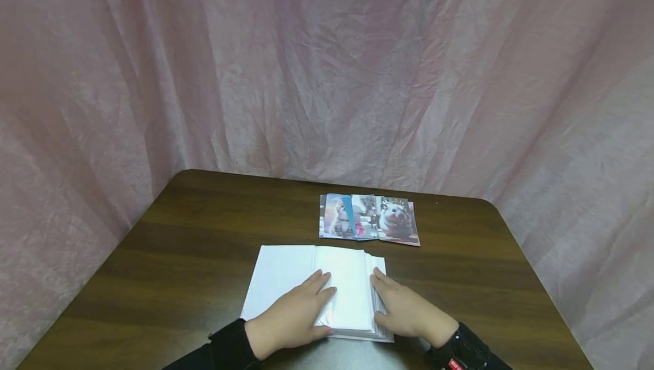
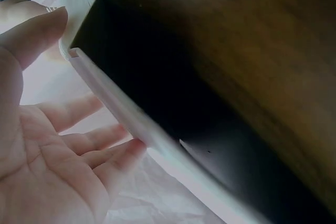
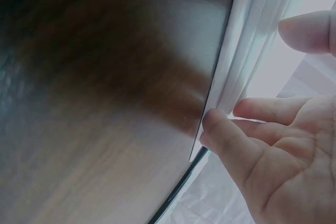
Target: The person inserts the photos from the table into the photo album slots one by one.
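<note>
Two hands rest on a white book [image 1: 347, 268] that lies spread in the near middle of a wooden table [image 1: 199, 256]. The left hand [image 1: 292, 316] covers the fold, fingers loosely extended onto the right page; the right hand [image 1: 413, 312], fingers also fairly straight and grasping nothing, touches the page edges on the right. With the wrist views dim and blurred, how firmly either presses is hard to tell. Those right edges are stepped, so several leaves could lift together if fingertips catch more than one. Uneven pressure at the fold might skid the book or crease a page. Beyond its far right corner lie overlapping picture cards [image 1: 393, 219]; with little wood between, a push farward could nudge them. Sideways room is wider, left and right. The table's far edge runs behind the cards; its near edge is out of view.
</note>
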